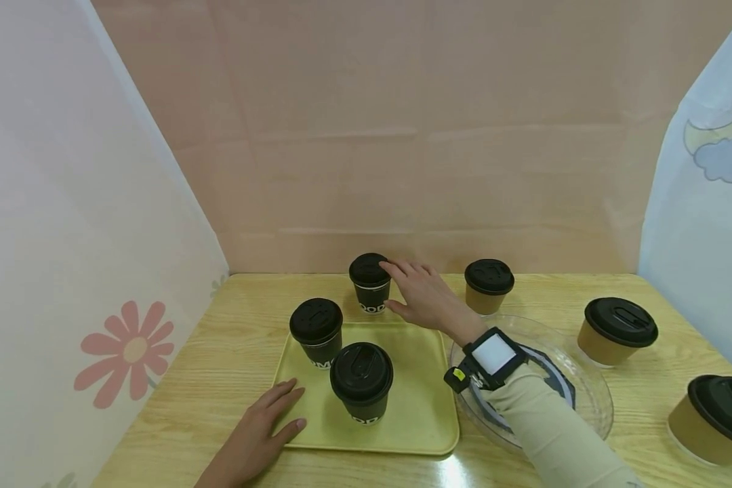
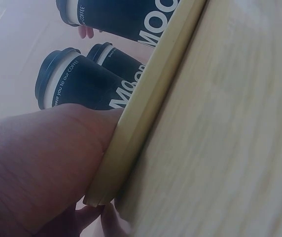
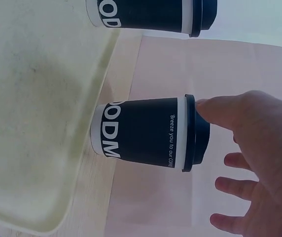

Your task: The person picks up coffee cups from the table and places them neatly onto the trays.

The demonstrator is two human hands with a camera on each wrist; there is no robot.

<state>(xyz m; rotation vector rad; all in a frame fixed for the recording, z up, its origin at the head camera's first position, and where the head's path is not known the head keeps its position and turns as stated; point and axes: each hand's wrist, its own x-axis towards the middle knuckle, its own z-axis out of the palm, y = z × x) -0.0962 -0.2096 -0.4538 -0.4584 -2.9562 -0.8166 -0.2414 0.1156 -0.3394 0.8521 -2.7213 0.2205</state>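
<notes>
A black coffee cup with a black lid (image 1: 371, 288) stands upright just behind the yellow tray (image 1: 423, 413). Beside its lid is my right hand (image 1: 423, 296), fingers spread; in the right wrist view the thumb tip lies right at the lid's rim (image 3: 196, 133) and the other fingers are apart from the cup. Two similar black cups, a left one (image 1: 318, 339) and a nearer one (image 1: 362, 390), stand on the tray. My left hand (image 1: 259, 423) rests at the tray's near left corner, fingers loosely extended along its edge, thumb over the near side.
Right of the tray lies a clear round plate (image 1: 592, 400) with a dark pattern, partly under my right forearm. Three brown lidded cups, one far (image 1: 486, 288), one middle (image 1: 613, 332) and one near (image 1: 710, 420), stand around it. A brown backdrop (image 1: 402, 169) rises behind the table.
</notes>
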